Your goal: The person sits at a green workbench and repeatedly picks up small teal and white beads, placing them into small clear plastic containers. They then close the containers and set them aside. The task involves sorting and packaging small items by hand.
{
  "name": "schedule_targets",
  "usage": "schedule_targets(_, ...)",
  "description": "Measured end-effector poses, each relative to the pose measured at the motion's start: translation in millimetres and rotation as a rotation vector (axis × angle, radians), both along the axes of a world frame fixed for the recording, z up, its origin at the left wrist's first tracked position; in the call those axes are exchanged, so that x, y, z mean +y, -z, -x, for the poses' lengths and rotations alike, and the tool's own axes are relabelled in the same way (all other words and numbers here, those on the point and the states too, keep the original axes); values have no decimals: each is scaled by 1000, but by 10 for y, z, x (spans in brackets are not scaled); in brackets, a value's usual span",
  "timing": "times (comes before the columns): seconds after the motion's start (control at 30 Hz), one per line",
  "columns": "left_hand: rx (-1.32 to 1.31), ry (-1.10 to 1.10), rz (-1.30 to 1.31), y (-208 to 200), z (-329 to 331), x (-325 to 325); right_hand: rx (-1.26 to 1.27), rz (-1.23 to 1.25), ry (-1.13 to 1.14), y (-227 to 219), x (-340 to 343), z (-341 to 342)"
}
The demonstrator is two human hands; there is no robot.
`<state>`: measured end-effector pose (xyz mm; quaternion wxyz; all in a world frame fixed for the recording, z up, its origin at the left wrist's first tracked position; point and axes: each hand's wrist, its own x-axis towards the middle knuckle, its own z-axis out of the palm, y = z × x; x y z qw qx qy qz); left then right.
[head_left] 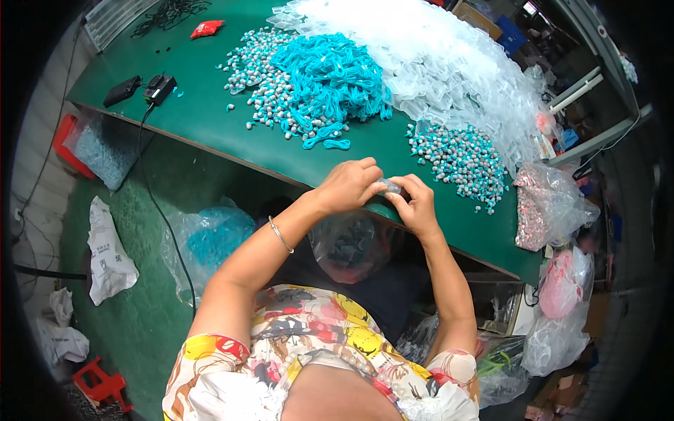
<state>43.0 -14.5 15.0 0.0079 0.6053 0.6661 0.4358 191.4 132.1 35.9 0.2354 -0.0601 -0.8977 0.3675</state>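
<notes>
1. Well, through the head camera I see both bare hands meeting over the near edge of the green table [203, 91]; I take my clock directions from where they meet;
2. the left hand [353, 185], a bangle at its wrist, has its grip pinched on a small clear piece [389, 186]; the right hand [415, 204] likewise grasps that piece between thumb and forefinger; fingers hide much of it, so I cannot tell its full shape;
3. at 11 o'clock I have a heap of blue cords [340, 77], looped in bundles; at 10 o'clock grey-and-blue beads [270, 99] lie scattered against the heap's side;
4. at 1 o'clock I see a broad pile of clear plastic pieces [439, 67]; at 2 o'clock, just below it, lies a second patch of beads, also grey and blue;
5. at 3 o'clock a clear bag of pink bits [533, 207] sits by the table's right end;
6. farther off at 10 o'clock I find a black device with a cable [160, 89]; beyond it, between 10 and 11, a red packet [206, 29];
7. low at 8 o'clock a bag with blue contents [219, 237] rests on the floor.
</notes>
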Motion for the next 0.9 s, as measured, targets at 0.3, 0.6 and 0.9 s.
schedule_targets(0.3,-16,69,-108,-209,-183,-266,19,-51,-108,-350,-213,-179)
schedule_targets(0.6,-92,17,-139,-247,-305,-324,-26,105,-231,-415,-65,-241)
schedule_targets(0.9,229,238,196,64,-720,-262,-46,259,112,-60,645,-91)
